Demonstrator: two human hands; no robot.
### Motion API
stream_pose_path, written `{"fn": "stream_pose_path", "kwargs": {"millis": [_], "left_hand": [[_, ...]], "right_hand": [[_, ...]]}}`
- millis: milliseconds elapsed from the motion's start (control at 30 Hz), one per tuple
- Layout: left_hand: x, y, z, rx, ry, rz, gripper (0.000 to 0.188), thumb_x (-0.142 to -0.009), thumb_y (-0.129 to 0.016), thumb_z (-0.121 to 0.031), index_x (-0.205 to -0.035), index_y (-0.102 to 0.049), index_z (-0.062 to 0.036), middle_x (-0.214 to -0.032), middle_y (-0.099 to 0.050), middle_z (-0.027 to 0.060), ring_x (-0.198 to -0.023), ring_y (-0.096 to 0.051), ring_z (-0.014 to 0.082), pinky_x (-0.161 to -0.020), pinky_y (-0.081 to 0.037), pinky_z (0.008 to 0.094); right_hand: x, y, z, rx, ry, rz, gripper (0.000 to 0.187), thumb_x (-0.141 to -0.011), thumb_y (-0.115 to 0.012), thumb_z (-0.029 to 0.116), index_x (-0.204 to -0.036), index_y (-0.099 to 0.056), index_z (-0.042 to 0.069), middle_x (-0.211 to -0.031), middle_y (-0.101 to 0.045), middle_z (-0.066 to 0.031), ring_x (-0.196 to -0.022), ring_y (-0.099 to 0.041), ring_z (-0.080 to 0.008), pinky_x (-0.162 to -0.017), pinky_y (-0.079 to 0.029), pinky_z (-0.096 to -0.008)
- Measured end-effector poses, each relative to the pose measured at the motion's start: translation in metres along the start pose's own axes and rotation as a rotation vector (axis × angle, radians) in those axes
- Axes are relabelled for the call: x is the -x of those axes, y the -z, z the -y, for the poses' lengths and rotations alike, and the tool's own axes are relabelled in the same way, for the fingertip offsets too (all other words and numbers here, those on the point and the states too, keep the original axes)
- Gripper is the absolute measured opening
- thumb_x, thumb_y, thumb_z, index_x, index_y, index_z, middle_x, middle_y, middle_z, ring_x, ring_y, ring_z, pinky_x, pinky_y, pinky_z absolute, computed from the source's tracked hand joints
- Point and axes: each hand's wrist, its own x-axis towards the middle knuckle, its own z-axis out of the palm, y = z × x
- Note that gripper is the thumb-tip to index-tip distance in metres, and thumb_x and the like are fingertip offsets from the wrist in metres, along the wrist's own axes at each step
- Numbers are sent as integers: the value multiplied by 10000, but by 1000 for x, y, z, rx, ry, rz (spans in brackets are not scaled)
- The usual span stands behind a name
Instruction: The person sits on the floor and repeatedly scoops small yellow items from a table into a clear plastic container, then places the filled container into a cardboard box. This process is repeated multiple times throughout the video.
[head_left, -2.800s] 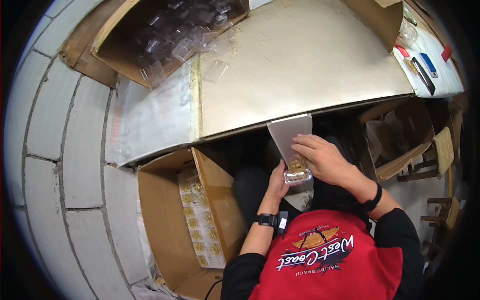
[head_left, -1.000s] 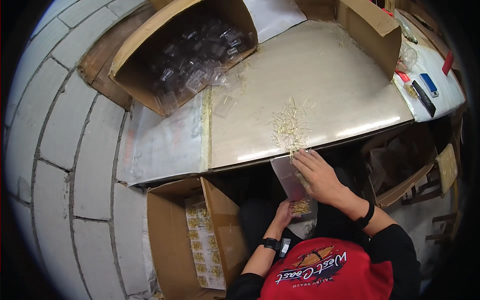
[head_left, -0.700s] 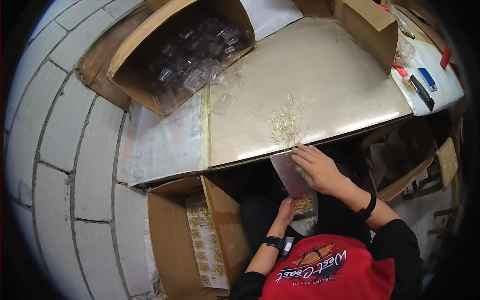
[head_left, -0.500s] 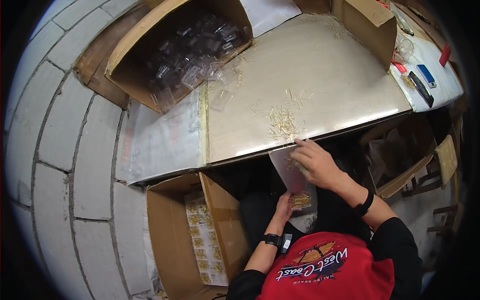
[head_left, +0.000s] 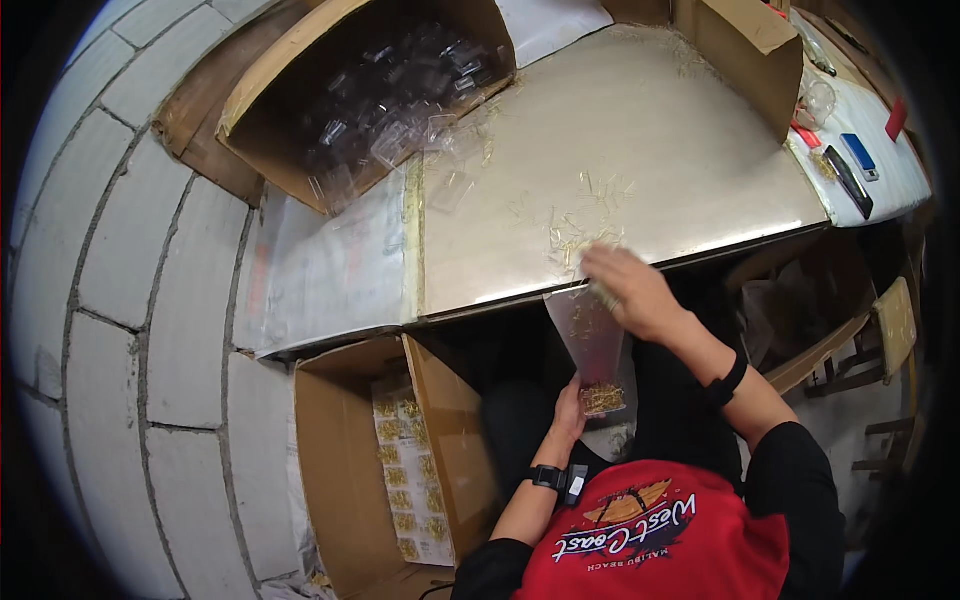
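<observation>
My left hand (head_left: pixel 571 408) is closed around a small clear plastic box (head_left: pixel 618 408) filled with gold-coloured bent wire pieces (head_left: pixel 600 397). A translucent, tapering plastic chute (head_left: pixel 580 345) slopes from the table's front edge down to this box, with some loose pieces on its upper part. My right hand (head_left: pixel 630 285) is over the table edge at the chute's top, its fingers smeared by motion; whether they pinch anything is unclear. Just beyond them lies a scattered heap of gold wire pieces (head_left: pixel 575 232) on the table (head_left: pixel 700 165).
A tilted cardboard box (head_left: pixel 240 95) spills clear plastic boxes (head_left: pixel 400 140) at the far left. Below the table, an open carton (head_left: pixel 340 470) holds rows of filled boxes (head_left: pixel 412 490). At right lie a blue object (head_left: pixel 858 155) and a black-handled tool (head_left: pixel 848 183). A wooden stool (head_left: pixel 893 320) stands lower right.
The heap by the table edge has shrunk and spread. My right hand has shifted slightly up and right, over the edge. My left hand still holds the box in nearly the same place.
</observation>
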Motion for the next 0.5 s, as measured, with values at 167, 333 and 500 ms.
{"fn": "stream_pose_path", "kwargs": {"millis": [167,333,500], "left_hand": [[-6,11,14,26,-24,11,461,-975,-371,-403,-1162,-530,-13,-1041,-648,149,-837,-676,235,-548,-574,318],[-6,-2,-3,-17,-32,62,423,-973,-379,-361,-1150,-524,-5,-1060,-640,147,-831,-676,236,-583,-578,316],[-3,-12,-5,35,-51,9,407,-975,-384,-337,-1152,-518,4,-1042,-640,134,-822,-677,223,-559,-580,327]], "right_hand": [[12,4,8,61,35,13,383,-863,-588,179,-1203,-546,8,-1303,-516,-152,-1262,-446,-291,-1048,-357,-443],[21,10,10,85,26,-2,375,-828,-614,162,-1162,-561,0,-1262,-540,-147,-1243,-464,-287,-1051,-353,-433],[33,23,27,-94,26,-55,355,-756,-638,32,-1108,-592,39,-1169,-593,-128,-1153,-540,-299,-1002,-415,-438]]}}
